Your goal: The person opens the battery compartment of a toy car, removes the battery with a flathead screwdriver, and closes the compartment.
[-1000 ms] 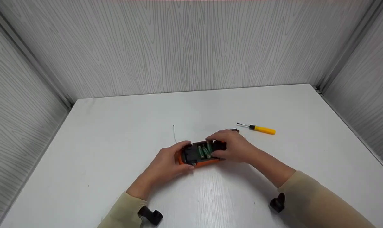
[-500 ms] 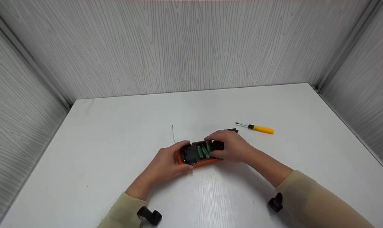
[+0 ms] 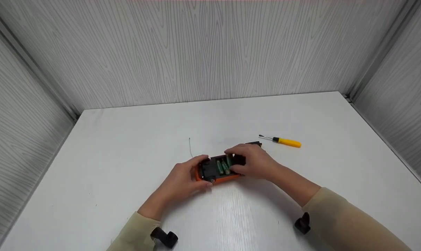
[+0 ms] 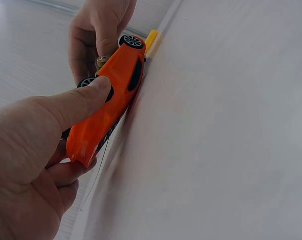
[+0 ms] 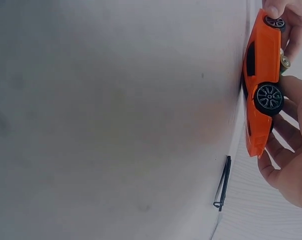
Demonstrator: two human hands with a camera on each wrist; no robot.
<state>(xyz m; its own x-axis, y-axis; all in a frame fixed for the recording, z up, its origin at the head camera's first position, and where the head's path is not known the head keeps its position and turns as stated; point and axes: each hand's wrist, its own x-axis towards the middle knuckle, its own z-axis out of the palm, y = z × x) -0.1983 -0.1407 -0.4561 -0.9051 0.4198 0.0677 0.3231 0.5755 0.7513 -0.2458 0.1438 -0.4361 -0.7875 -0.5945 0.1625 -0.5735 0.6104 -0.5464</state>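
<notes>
An orange toy car lies wheels-up on the white table, its black underside showing an open battery compartment. My left hand grips the car's left end, thumb on the near side and fingers on the far side. Two green batteries lie side by side in the compartment, the second at a slant. My right hand reaches in from the right and pinches a third green battery between thumb and index finger. One battery's end sticks up above the car's edge in the right wrist view.
A screwdriver with a yellow handle lies at the back right. Behind the right hand is a thin black piece, partly hidden. A fine wire extends from the car's far left side. Pale wood-grain walls enclose the table.
Both hands stay at the car, almost still. The right fingers shift very slightly over the third battery. The whole head view has moved a little.
</notes>
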